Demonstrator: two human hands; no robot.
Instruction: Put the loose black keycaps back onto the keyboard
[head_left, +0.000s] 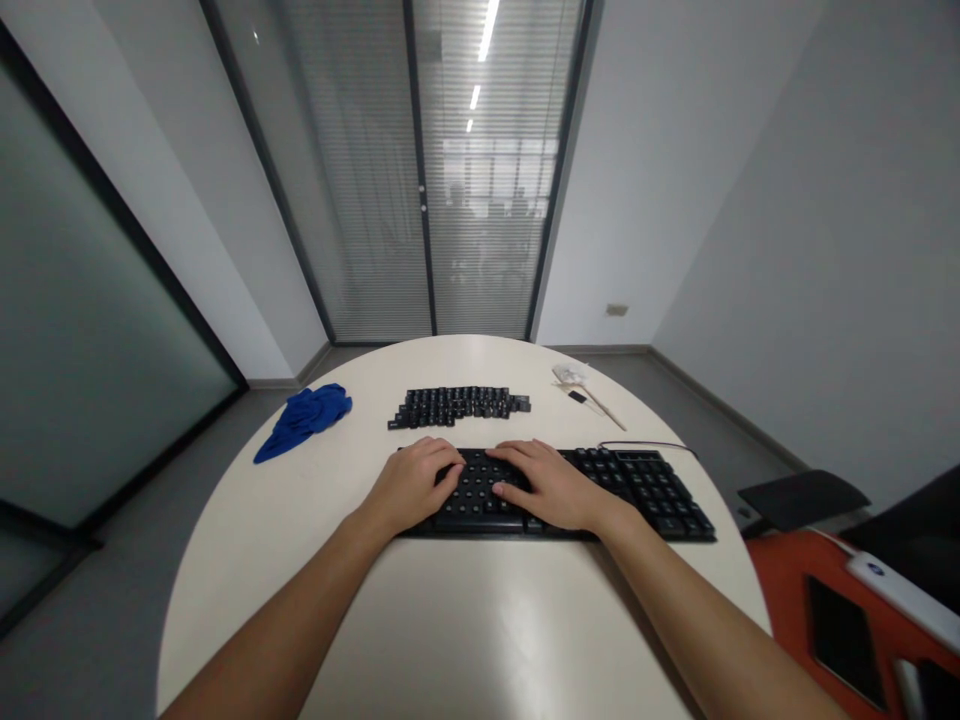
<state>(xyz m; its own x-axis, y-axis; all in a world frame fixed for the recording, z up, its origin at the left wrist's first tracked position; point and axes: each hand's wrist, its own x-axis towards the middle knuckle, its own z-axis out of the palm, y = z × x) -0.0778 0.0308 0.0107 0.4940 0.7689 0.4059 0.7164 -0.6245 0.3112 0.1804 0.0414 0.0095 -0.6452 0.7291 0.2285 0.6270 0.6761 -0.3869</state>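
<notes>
A black keyboard [637, 485] lies across the round white table [465, 620] in front of me. My left hand [414, 483] rests on its left part with the fingers curled down onto the keys. My right hand [550, 482] lies on the middle of the keyboard, fingers stretched leftward over the keys. Neither hand holds anything. Behind the keyboard sit rows of loose black keycaps [457, 405].
A crumpled blue cloth [304, 418] lies at the table's far left. A thin stick with a white lump and a small black piece [581, 388] lie at the far right. An orange chair with a phone [847, 625] stands to my right. Glass doors stand beyond.
</notes>
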